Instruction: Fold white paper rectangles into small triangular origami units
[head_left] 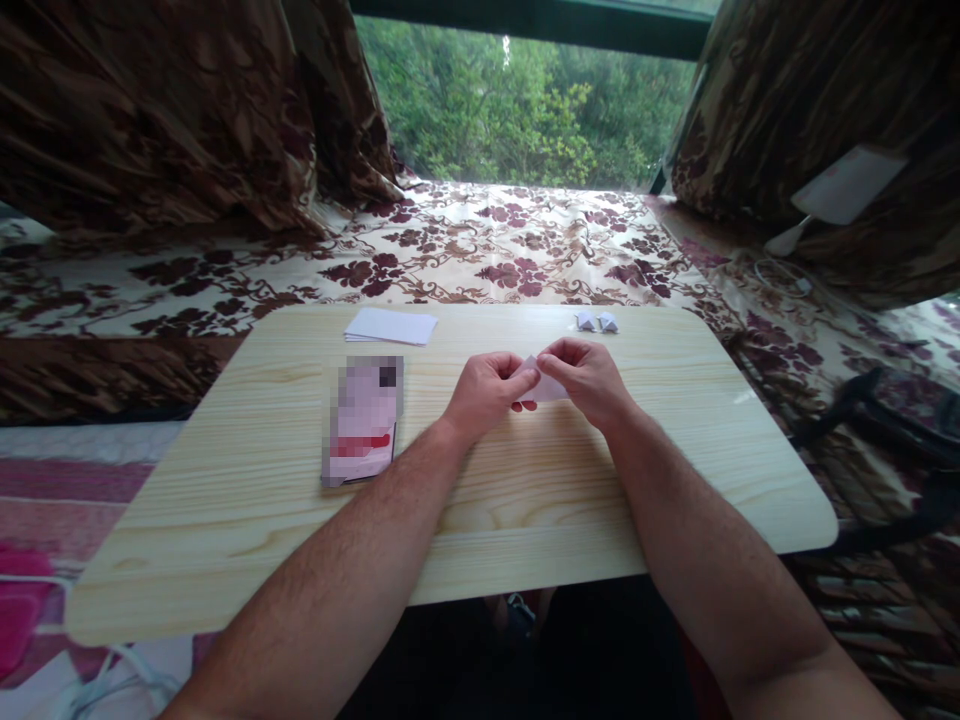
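Note:
Both my hands meet over the middle of a light wooden table (247, 500). My left hand (487, 392) and my right hand (589, 378) each pinch a small piece of pale folded paper (546, 388) held just above the tabletop. The fingers of both hands are curled closed on it. A small red mark shows under the paper's lower edge.
A small stack of white paper sheets (391, 326) lies at the table's far left. A phone (364, 420) rests left of my hands. Two small folded paper pieces (597, 321) sit at the far right. Floral fabric (480, 250), curtains and a window lie beyond.

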